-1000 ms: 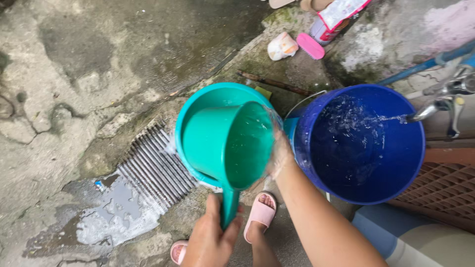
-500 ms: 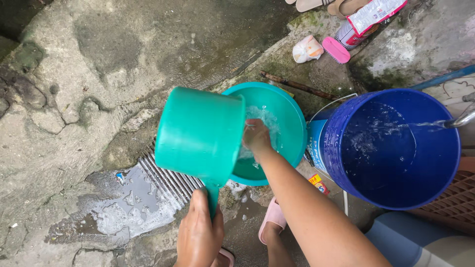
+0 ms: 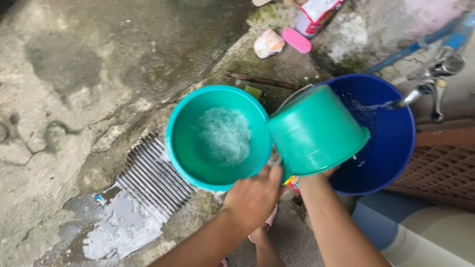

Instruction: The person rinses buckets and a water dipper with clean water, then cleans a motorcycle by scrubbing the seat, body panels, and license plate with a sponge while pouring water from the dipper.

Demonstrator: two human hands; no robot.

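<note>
Two hands share one green dipper (image 3: 316, 129), tilted with its mouth over the blue bucket (image 3: 391, 148) under the running tap (image 3: 420, 91). The left hand (image 3: 253, 197) has its fingers closed at the dipper's base; the right hand (image 3: 321, 173) is mostly hidden beneath it, grip unclear. Beside it, the green basin (image 3: 184, 143) holds foamy water.
</note>
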